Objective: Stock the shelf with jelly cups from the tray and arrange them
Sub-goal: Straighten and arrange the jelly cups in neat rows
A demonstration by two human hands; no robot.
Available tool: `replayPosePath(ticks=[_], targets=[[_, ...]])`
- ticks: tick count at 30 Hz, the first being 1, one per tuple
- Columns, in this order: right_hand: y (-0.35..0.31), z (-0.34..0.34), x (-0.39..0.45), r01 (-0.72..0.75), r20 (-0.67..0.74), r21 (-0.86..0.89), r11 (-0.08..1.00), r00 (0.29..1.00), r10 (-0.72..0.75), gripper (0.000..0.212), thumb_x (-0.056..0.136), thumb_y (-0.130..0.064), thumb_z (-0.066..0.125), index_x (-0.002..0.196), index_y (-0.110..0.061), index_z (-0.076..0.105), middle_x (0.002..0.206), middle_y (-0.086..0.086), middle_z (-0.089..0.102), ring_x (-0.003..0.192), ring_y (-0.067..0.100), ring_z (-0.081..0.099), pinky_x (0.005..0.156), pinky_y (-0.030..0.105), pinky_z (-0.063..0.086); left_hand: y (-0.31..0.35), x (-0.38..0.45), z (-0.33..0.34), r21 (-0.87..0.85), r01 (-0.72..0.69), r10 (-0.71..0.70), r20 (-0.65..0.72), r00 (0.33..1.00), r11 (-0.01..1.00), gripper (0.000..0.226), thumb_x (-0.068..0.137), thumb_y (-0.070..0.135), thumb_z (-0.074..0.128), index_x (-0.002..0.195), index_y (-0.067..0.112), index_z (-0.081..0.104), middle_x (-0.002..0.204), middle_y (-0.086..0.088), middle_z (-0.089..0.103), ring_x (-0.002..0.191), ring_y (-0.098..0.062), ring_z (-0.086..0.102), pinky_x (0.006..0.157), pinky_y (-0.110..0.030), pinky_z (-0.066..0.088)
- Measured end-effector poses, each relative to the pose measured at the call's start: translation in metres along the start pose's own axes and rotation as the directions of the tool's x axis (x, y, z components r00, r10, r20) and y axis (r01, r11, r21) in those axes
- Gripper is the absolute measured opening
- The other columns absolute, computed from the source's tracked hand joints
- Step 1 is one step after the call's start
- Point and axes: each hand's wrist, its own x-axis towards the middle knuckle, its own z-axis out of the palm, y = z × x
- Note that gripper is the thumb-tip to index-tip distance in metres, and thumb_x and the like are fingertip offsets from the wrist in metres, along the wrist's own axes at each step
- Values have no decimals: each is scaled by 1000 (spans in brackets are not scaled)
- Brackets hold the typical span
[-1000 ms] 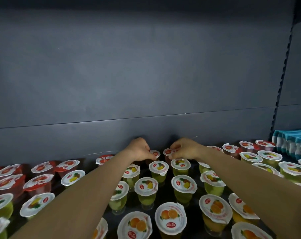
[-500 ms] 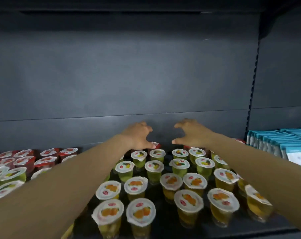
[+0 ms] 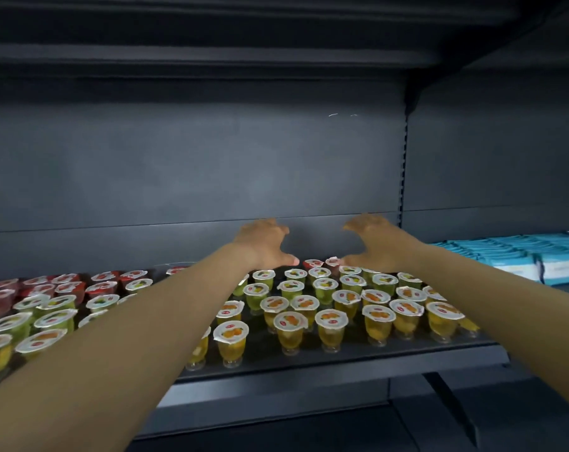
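Note:
Several jelly cups stand in rows on the dark shelf point(image 3: 358, 352): orange ones point(image 3: 331, 329) in front, green ones point(image 3: 325, 288) behind them, red ones point(image 3: 313, 264) at the back. My left hand point(image 3: 262, 244) and my right hand point(image 3: 372, 243) hover above the back rows with fingers spread and loosely curved, holding nothing. A gap of about a hand's width lies between them. Both forearms reach over the cups and hide some on the left.
Pale blue packets point(image 3: 521, 257) are stacked on the shelf to the right, past the upright post point(image 3: 403, 177). The dark back panel point(image 3: 191, 164) rises behind the cups. More red and green cups point(image 3: 58, 300) fill the left end.
Both hands have let go of the back-row cups, lifted and drawn apart. The camera has pulled back, so the shelf's front edge now shows.

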Motion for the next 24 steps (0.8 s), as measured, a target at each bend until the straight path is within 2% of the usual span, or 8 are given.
replayPosePath(ticks=[6, 9, 15, 19, 24], targets=[[3, -6, -37, -105, 29, -34, 994, 994, 106, 68, 89, -48, 58, 146, -24, 30, 155, 0, 24, 141, 24, 23, 112, 39, 26, 10, -21, -1, -124, -38, 35, -25, 999, 992, 71, 87, 53, 56, 145, 19, 32, 153, -6, 27, 140, -26, 27, 110, -38, 29], [6, -9, -44, -125, 24, -37, 991, 992, 126, 66, 88, -47, 59, 144, -24, 33, 153, 1, 28, 138, 25, 29, 110, 38, 30, 14, -27, 2, -145, -30, 28, -19, 999, 989, 70, 88, 52, 55, 144, 18, 33, 151, -6, 31, 137, -26, 31, 108, -39, 33], [30, -3, -34, -140, 15, -27, 990, 990, 140, 64, 88, -46, 59, 143, -25, 35, 152, 1, 30, 138, 24, 28, 110, 38, 30, 23, 3, 9, -189, -11, 8, -15, 1000, 982, 70, 87, 52, 56, 144, 17, 35, 151, -5, 32, 137, -25, 32, 107, -37, 33], [57, 17, -3, -115, 32, 34, 993, 993, 114, 62, 89, -45, 59, 143, -25, 35, 153, 1, 30, 137, 24, 30, 109, 37, 30, 31, 40, 36, -202, 34, -30, 19, 999, 979, 69, 86, 51, 58, 143, 18, 36, 150, -4, 33, 136, -25, 35, 106, -37, 34], [99, 59, 69, -79, 103, 228, 970, 993, 56, 61, 88, -44, 61, 141, -23, 38, 151, 0, 33, 135, 21, 35, 107, 34, 31, 31, 107, 85, -291, 158, -127, 123, 984, 944, 68, 87, 46, 60, 142, 13, 38, 148, -6, 37, 133, -25, 38, 106, -36, 35]])
